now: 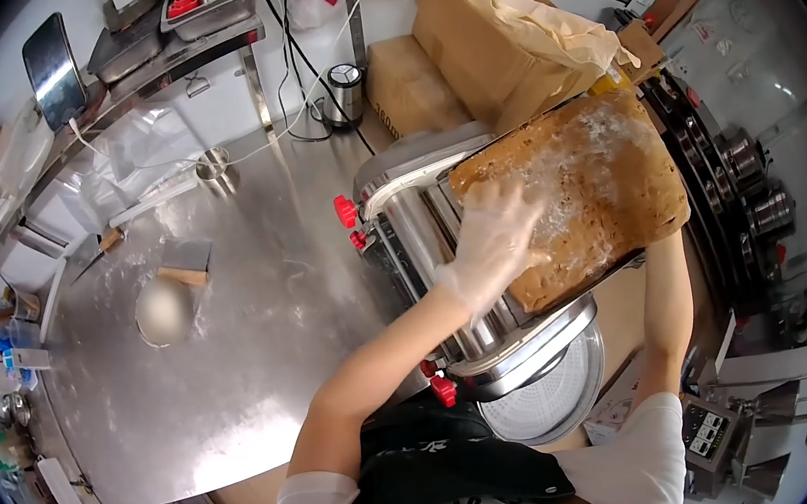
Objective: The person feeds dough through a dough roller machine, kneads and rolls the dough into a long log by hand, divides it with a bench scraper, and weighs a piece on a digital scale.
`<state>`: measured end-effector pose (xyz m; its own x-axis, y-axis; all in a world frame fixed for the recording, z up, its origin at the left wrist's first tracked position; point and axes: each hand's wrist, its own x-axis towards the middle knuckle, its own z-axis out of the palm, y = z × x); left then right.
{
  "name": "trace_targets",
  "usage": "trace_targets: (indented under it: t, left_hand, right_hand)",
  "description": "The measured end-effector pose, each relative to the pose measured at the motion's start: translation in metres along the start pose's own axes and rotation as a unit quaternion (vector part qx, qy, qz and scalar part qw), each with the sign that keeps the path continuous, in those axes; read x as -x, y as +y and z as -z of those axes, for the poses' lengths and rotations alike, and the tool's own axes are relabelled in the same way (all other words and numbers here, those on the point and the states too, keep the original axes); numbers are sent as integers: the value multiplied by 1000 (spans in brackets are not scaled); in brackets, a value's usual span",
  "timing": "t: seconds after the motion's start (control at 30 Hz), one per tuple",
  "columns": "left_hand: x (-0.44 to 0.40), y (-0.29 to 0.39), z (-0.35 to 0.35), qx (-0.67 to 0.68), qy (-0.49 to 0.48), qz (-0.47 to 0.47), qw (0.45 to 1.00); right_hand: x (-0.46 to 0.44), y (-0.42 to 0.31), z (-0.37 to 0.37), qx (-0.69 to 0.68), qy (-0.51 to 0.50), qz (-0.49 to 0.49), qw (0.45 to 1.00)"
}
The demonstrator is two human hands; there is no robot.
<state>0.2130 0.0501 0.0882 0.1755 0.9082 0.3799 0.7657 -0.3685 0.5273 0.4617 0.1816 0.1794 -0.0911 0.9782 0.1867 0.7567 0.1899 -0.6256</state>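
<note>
Near the left edge of the steel surface [257, 371], a pale round mass [166, 315] was seen just beside a scraper [187, 254]. At the right end, the roller machine [416, 230] was partly obscured by the left forearm [387, 365]. The left hand [497, 235], its thumb spread from the fingers, was laid over the left part of a floured brown slab [606, 177]. The slab was positioned over the machine's right side, its long axis directed rightward and away from the body, its left short edge pointed toward the rollers. The right hand was hidden beneath; its state could not be told.
</note>
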Motion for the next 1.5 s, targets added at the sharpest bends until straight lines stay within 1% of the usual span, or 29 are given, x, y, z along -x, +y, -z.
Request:
trace_targets:
  t: [0.07, 0.13, 0.17, 0.27, 0.3, 0.4, 0.43, 0.57, 0.67, 0.7, 0.77, 0.8, 0.83, 0.93, 0.97, 1.07, 1.17, 1.23, 1.3, 1.37, 1.4, 1.43, 1.5]
  left_hand:
    - [-8, -9, -23, -20, -6, -69, 997]
    - [-8, -7, -15, -68, -93, -63, 991]
    - [-5, -12, -24, -96, -78, -72, 990]
    - [-2, -7, -6, -97, -144, -46, 984]
    - [1, -8, -5, -93, -126, -47, 987]
    - [10, -12, 3, -56, -138, -29, 988]
    - [13, -15, 2, -50, -128, -31, 990]
    - [19, -23, 13, -17, -154, -25, 988]
    - [27, -19, 15, -17, -113, -70, 991]
    - [30, -15, 7, 13, -81, -109, 991]
    - [39, -10, -13, 13, -95, -142, 985]
    - [40, -8, -12, 12, -99, -159, 982]
    - [42, -9, -9, 18, -103, -150, 983]
    - [41, -4, -2, -4, -157, -134, 978]
    - [45, -6, -8, -15, -126, -145, 981]
    - [50, -7, -2, 5, -126, -141, 982]
    - [57, -16, 3, 107, -111, -112, 982]
    - [65, -31, 2, 193, 16, -89, 977]
    - [77, -46, 5, 261, 133, -60, 954]
    - [96, -59, 11, 318, 255, 22, 913]
    - [103, -65, 11, 355, 309, 77, 879]
    - [109, -71, 8, 398, 360, 135, 833]
    - [115, -84, -8, 492, 423, 243, 721]
  right_hand:
    - [1, -1, -4, -2, 0, 3, 1000]
    - [5, -2, -5, -4, 1, 2, 1000]
    - [8, -2, -7, -5, 2, 4, 1000]
    - [13, -3, -13, -1, 7, 6, 1000]
    - [14, -3, -14, 0, 10, 7, 1000]
    - [17, -3, -19, 3, 16, 11, 1000]
    - [16, -4, -21, 5, 18, 13, 1000]
    - [17, -4, -27, 15, 30, 21, 999]
    - [20, -5, -32, 19, 34, 25, 999]
    - [20, -5, -32, 20, 35, 24, 999]
    - [20, -6, -33, 19, 36, 25, 999]
    - [19, -6, -33, 17, 35, 25, 999]
    - [16, -6, -31, 14, 35, 22, 999]
    - [8, -8, -20, -11, 24, 12, 1000]
    - [3, -9, -17, -20, 20, 8, 1000]
    - [-7, -11, -9, -50, 6, -1, 999]
    - [-12, -14, -6, -82, -8, -8, 997]
    - [-11, -18, -2, -113, -22, -11, 993]
    - [-11, -20, 5, -160, -41, -17, 986]
    - [-9, -24, 14, -238, -75, -24, 968]
    - [-6, -27, 18, -293, -100, -32, 950]
    - [-1, -30, 19, -353, -127, -42, 926]
    - [4, -37, 22, -476, -141, -82, 864]
